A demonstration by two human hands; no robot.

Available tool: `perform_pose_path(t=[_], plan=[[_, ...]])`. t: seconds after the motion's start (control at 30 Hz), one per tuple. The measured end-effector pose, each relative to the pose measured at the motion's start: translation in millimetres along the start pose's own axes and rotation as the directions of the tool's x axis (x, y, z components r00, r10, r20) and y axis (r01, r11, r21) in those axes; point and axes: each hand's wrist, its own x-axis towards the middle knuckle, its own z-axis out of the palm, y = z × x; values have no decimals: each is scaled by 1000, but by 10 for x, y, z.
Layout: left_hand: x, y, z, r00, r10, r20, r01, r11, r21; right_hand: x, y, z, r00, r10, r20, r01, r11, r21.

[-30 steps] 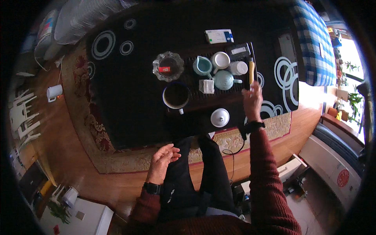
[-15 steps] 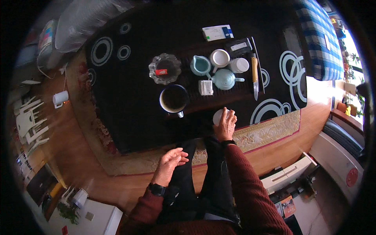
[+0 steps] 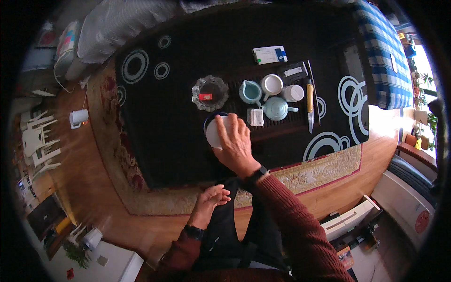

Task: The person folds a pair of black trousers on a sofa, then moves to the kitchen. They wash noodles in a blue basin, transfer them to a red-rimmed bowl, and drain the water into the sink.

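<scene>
My right hand (image 3: 238, 148) grips a round white lid (image 3: 213, 135) over a mug with a dark blue rim (image 3: 208, 121), near the table's front. The lid covers most of the mug's mouth; whether it sits fully down I cannot tell. My left hand (image 3: 207, 203) hangs above my lap, its fingers loosely bent and holding nothing. Just beyond the mug stands a scalloped glass ashtray (image 3: 222, 96) with a small red item in it. A small white box (image 3: 256, 117) lies to the right of my right hand.
On the slatted tea tray (image 3: 282, 130) are a pale blue teapot (image 3: 276, 109), a pale blue pitcher (image 3: 250, 92), a white cup (image 3: 272, 84) and a white canister (image 3: 293, 93). A knife with a wooden handle (image 3: 310, 97) lies at the right. Behind is a flat white-and-blue packet (image 3: 270, 55).
My right hand has carried the white lid leftward and away from me, from the table's front edge to over the mug. My left hand has stayed nearly in place. The view has shifted slightly.
</scene>
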Motion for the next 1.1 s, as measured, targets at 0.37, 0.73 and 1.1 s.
perform_pose_path(t=[0.37, 0.73, 1.1], plan=[[-19, 9, -208, 999, 13, -50, -17, 997, -79, 222, 32, 197, 988, -151, -23, 150, 988, -46], [-2, 244, -76, 992, -36, -118, 28, 997, -74, 118, 172, 301, 994, -112, 13, 113, 993, -18], [120, 214, 32, 1000, -14, -23, 15, 1000, 14, -1072, 711, -538, 996, 69, 62, -72, 996, 55]])
